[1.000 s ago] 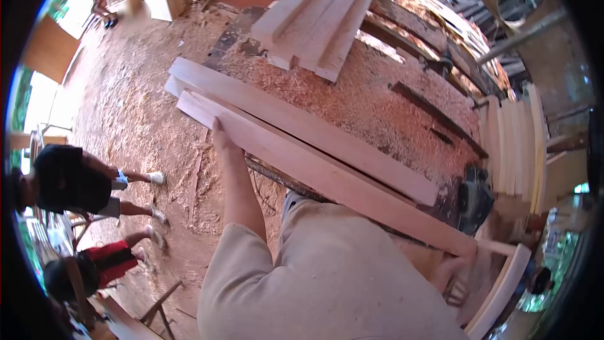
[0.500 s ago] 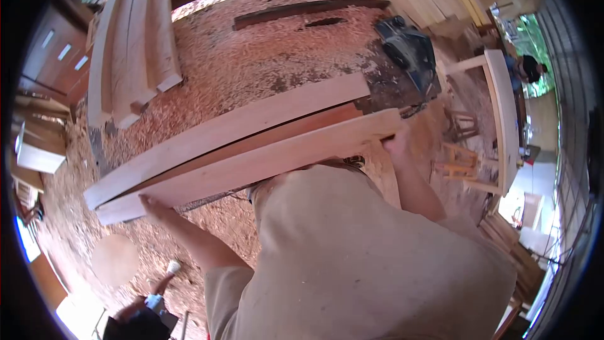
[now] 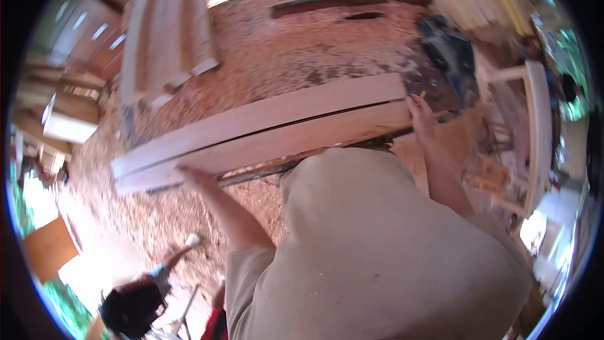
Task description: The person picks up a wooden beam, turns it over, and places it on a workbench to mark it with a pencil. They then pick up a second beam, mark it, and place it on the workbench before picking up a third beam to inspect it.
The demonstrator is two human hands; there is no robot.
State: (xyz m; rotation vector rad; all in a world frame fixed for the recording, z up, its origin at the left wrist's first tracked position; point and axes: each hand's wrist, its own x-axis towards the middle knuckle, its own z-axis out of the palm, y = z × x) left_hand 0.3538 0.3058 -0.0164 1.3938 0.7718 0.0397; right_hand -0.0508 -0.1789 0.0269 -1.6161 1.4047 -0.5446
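Two long, pale wooden boards lie side by side, a thin dark gap between them. My left hand is on the near board close to its left end, gripping its front edge. At the right end my right hand holds the same board, its fingers reaching up near the gap. A small yellow bit shows at those fingertips, too blurred to name. The far board lies flat beyond, touched by neither hand. Under the boards, the support is mostly hidden.
Wood shavings cover the surface beyond the boards. A dark power tool rests at the right. Stacked planks stand at the upper left. A wooden frame is at far right. Another person is at lower left.
The near board now lies flat against the far one; the wedge-shaped opening between them has narrowed to a slit. My right hand has moved up around the board's end. The view has shifted.
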